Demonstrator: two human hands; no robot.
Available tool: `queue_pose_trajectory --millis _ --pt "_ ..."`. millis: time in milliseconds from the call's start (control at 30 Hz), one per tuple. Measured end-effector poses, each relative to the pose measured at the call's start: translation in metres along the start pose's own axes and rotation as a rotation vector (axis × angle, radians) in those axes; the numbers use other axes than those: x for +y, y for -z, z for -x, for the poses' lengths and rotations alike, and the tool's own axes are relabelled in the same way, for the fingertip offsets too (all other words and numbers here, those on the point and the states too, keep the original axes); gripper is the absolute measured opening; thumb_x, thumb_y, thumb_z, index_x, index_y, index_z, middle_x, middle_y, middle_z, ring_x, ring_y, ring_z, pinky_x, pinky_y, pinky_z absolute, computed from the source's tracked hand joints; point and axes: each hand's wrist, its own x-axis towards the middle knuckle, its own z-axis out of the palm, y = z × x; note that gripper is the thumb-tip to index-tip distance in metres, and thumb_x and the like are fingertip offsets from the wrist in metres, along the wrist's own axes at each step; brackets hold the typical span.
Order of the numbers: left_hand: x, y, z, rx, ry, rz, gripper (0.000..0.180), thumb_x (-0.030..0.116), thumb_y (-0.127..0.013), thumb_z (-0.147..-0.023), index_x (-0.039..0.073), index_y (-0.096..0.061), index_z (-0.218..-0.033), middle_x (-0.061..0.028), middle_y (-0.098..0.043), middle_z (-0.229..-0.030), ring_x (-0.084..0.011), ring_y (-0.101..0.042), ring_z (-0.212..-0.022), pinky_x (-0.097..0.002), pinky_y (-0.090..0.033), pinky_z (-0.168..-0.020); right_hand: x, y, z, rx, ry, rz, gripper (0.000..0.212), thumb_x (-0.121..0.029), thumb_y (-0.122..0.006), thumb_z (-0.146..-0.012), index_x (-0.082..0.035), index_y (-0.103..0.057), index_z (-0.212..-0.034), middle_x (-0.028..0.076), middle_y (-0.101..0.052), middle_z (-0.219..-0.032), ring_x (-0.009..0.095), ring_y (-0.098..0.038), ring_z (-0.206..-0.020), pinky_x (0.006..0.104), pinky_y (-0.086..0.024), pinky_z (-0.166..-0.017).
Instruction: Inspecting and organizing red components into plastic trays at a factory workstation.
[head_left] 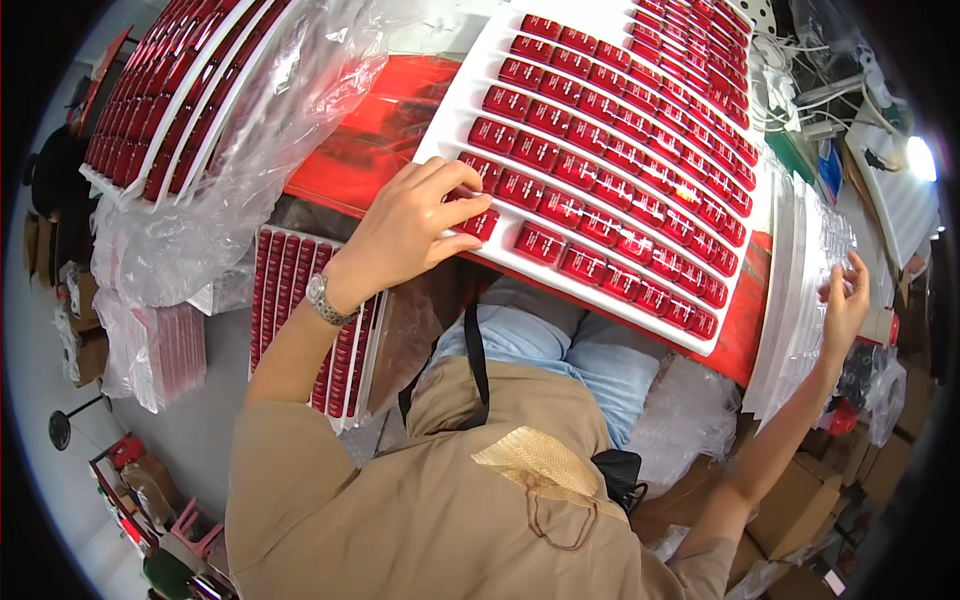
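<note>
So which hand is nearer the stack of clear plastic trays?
Right. The right hand rests on the stack of clear plastic trays at the table's right side. The left hand is well away to the left, on the near corner of the white tray of red pieces.

Clear crumpled plastic sheeting point(270, 110) over stacked white trays of red pieces point(150, 100); brown cardboard boxes point(800, 500) well right of it.
</note>
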Motion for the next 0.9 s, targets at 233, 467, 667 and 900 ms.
queue_pose_trajectory --millis 233,467,667,900 --pt "0.054 -0.024 0.001 0.317 0.130 0.421 0.035 0.017 -0.076 -0.073 0.003 -0.061 -0.101 -0.0128 -0.062 -0.098 -0.0265 -0.060 -0.088 -0.0344 -0.049 -0.076 -0.208 -0.096 0.132 -0.411 0.192 -0.973 0.017 0.006 -0.068 -0.076 0.004 -0.066 -0.093 0.009 -0.066 -0.081 0.010 -0.061 -0.062 0.0217 -0.049 -0.054" --pt "0.060 -0.027 0.003 0.305 0.202 0.384 0.041 0.012 -0.078 -0.067 0.004 -0.063 -0.104 -0.0106 -0.060 -0.099 -0.0264 -0.060 -0.088 -0.0345 -0.048 -0.078 -0.190 -0.079 0.139 -0.667 0.640 -0.504 0.057 -0.038 -0.070 -0.073 -0.002 -0.060 -0.117 0.010 -0.057 -0.080 0.022 -0.054 -0.061 0.0335 -0.045 -0.055" --pt "0.027 -0.008 -0.002 -0.031 0.037 -0.221 0.035 0.013 -0.070 -0.070 0.005 -0.064 -0.104 -0.0044 -0.056 -0.097 -0.0220 -0.051 -0.097 -0.0397 -0.033 -0.086 -0.064 0.000 0.044 0.090 0.088 -0.156 0.017 -0.010 -0.061 -0.088 -0.001 -0.066 -0.101 0.008 -0.066 -0.082 0.009 -0.051 -0.060 0.0226 -0.041 -0.055" --pt "0.018 0.010 0.001 0.043 0.167 -0.185 0.043 0.010 -0.073 -0.067 0.006 -0.064 -0.109 -0.0045 -0.058 -0.101 -0.0234 -0.051 -0.094 -0.0378 -0.035 -0.085 0.048 0.030 0.038 -0.184 -0.020 0.785 0.023 -0.017 -0.065 -0.081 -0.001 -0.066 -0.097 0.017 -0.065 -0.091 0.033 -0.061 -0.081 0.0424 -0.047 -0.072"
